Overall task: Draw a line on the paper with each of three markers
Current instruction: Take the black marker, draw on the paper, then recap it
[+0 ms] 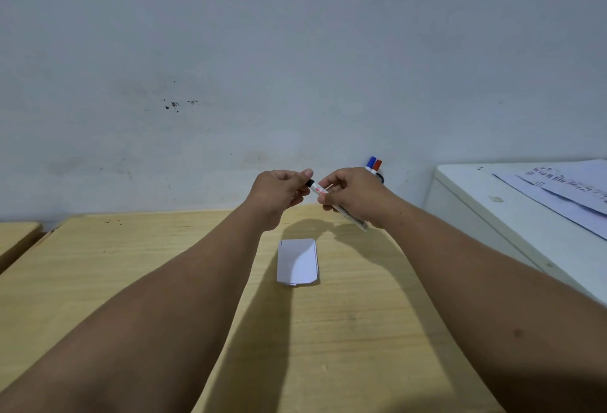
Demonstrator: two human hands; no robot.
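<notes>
A white marker with a black cap (319,190) is held in the air above the far part of the wooden table. My right hand (353,194) grips its barrel, and my left hand (282,191) pinches its black cap end. Below the hands, a small stack of white paper (298,261) lies flat on the table (147,281). Behind my right hand, a blue-capped marker (371,162) and a red-capped marker (377,165) stand upright in a dark holder that is mostly hidden by the hand.
A white cabinet (486,215) with printed sheets (565,192) on top stands at the right, beside the table. A grey wall runs right behind the table. A second wooden surface (16,235) adjoins at the far left.
</notes>
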